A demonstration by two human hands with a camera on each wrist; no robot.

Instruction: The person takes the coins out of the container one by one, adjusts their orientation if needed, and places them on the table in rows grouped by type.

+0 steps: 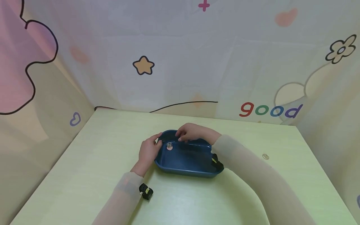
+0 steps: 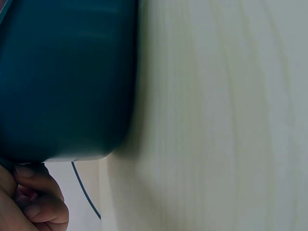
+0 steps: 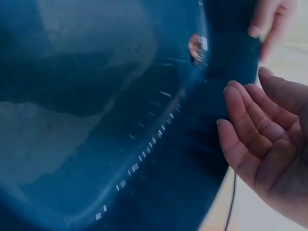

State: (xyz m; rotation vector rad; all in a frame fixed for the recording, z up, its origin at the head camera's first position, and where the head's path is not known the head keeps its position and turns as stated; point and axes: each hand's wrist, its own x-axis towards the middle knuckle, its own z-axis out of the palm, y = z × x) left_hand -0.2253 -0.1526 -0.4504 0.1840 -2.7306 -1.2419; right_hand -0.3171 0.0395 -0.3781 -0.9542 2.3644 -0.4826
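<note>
A deep blue plastic tray (image 1: 187,159) with rounded corners sits on the table. My left hand (image 1: 147,153) grips its left end, thumb over the rim; the left wrist view shows curled fingers (image 2: 41,192) beside the tray's outer wall (image 2: 72,91). Over the far side of the tray hovers my right hand (image 1: 192,132). In the right wrist view its fingers (image 3: 240,144) are loosely bent, with nothing between them. Inside the tray, near the left end, lies a small round pinkish piece with a dark and shiny patterned part (image 1: 169,146).
A small pale gold oval piece (image 1: 265,156) lies on the light wood-grain table (image 1: 84,175), right of the tray. Printed cloth (image 1: 180,68) hangs behind the table and along both sides. Black wrist cameras (image 1: 146,191) sit on both forearms; the right one overlaps the tray's right end.
</note>
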